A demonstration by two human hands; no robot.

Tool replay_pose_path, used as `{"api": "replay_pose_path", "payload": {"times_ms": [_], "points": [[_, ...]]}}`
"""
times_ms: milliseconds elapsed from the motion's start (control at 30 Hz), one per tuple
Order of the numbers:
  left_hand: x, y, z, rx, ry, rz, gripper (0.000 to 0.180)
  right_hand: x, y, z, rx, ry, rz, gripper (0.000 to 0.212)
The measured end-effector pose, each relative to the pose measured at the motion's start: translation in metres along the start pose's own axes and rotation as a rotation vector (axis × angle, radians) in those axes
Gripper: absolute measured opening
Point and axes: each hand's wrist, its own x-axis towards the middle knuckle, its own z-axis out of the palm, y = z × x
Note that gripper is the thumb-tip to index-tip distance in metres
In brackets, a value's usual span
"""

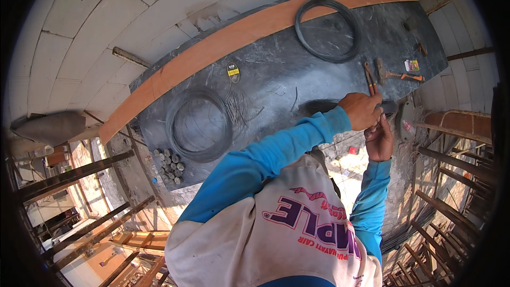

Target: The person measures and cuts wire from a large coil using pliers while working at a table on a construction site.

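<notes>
Both hands meet above the near right edge of the dark table. My left hand [361, 110] reaches across with curled, closed fingers, its fingertips against those of my right hand [380, 141]. That hand comes from below, thumb and fingers pinched together. Whatever lies between the fingertips is too small to make out. Behind the hands runs a bundle of dark wire [317, 107], partly hidden by my left hand and sleeve. A pair of orange-handled pliers [370, 78] is just beyond my left knuckles, its lower end hidden. Beside it lies a hammer [406, 76] with an orange and black handle.
Two wire coils, one at the far side [351, 21] and one at left [171, 127], lie on the table [265, 85]. Cut wire pieces [235, 109], a yellow-labelled tag [233, 72] and several grey cylindrical blocks [171, 167] are there too. A wooden plank [223, 42] spans the back.
</notes>
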Motion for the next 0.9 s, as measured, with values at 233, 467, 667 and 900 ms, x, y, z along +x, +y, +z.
{"api": "replay_pose_path", "payload": {"times_ms": [233, 467, 667, 900], "points": [[0.008, -0.009, 0.006, 0.091, 0.052, 0.013, 0.037, -0.006, -0.002, 0.017, -0.843, 0.335, -0.644, 0.020], [0.011, -0.004, 0.002, 0.081, 0.055, 0.012, 0.029, -0.005, -0.014, 0.006, -1.468, 0.274, -1.193, 0.037], [0.015, 0.004, -0.001, 0.080, 0.030, -0.051, 0.029, -0.001, -0.014, 0.007, -1.476, 0.266, -1.291, 0.026], [0.013, 0.005, 0.003, 0.094, 0.027, -0.066, 0.029, 0.001, -0.012, 0.012, -1.321, 0.275, -1.346, 0.024]]}}
